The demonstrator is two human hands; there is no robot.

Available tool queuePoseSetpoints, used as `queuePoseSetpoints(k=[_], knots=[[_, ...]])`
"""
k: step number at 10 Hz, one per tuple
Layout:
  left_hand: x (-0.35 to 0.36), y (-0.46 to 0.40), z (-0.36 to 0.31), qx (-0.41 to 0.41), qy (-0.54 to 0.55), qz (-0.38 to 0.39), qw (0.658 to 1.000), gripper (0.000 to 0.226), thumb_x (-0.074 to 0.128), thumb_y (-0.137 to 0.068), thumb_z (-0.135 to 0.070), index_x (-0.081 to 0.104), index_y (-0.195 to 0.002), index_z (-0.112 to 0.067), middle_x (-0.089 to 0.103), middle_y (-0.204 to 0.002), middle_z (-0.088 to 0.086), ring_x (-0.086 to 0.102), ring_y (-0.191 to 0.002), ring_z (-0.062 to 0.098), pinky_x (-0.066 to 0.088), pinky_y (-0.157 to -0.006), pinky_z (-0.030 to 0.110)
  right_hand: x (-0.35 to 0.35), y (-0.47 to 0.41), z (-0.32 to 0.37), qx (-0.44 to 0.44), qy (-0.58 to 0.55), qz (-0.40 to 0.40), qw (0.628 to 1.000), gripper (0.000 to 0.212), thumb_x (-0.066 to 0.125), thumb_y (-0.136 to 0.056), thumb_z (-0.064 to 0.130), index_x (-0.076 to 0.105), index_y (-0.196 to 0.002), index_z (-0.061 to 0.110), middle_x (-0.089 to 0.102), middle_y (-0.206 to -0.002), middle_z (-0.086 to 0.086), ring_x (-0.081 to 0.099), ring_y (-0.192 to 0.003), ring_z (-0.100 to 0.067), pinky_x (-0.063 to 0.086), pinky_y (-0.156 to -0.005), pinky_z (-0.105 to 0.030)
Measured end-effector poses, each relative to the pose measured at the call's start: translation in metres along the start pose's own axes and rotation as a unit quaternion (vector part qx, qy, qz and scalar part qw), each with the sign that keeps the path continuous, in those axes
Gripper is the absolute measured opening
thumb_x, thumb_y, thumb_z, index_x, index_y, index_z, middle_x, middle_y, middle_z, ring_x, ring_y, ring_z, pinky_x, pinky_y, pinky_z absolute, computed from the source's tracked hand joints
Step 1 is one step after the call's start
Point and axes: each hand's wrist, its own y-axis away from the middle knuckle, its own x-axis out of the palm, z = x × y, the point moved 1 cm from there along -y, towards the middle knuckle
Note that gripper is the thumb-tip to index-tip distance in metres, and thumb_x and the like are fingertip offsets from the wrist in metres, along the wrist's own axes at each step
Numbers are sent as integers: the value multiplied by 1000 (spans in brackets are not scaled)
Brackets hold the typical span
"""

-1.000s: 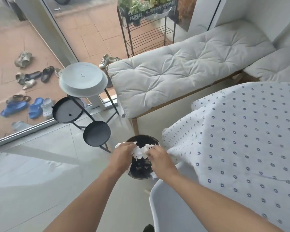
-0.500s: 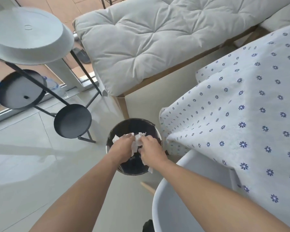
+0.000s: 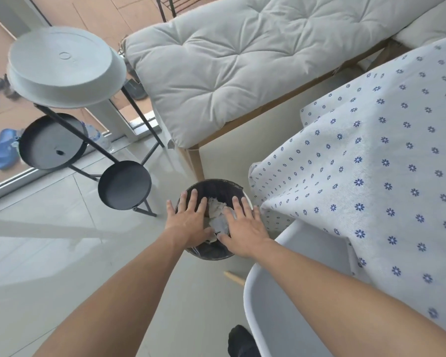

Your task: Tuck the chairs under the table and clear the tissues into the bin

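Observation:
A round black bin stands on the floor by the table's corner. White crumpled tissues lie inside it, seen between my hands. My left hand is spread flat, palm down, over the bin's left side. My right hand is spread the same way over its right side. Neither hand holds anything. A white moulded chair sits at the lower right, its seat partly under the table, which wears a white cloth with small blue flowers.
A black metal plant stand with round trays and an upturned pale basin stands to the left of the bin. A grey cushioned bench runs behind. A glass door with shoes outside is at far left. My dark-socked foot is below.
Both hands held the tissues together over the bin; now the fingers have spread apart and the tissues lie in the bin. The view has dropped closer to the bin.

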Motion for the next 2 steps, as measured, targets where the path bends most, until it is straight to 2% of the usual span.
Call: queuePoseSetpoints(k=[2], knots=[[-45, 52, 4, -2, -30, -14, 999, 102, 32, -88, -82, -12, -160, -26, -23, -169, 8, -22, -153, 37, -2, -117, 75, -36, 45, 16, -8, -4, -21, 1000, 84, 43, -97, 62, 10, -161, 19, -13, -170, -14, -15, -155, -34, 2, -124, -59]])
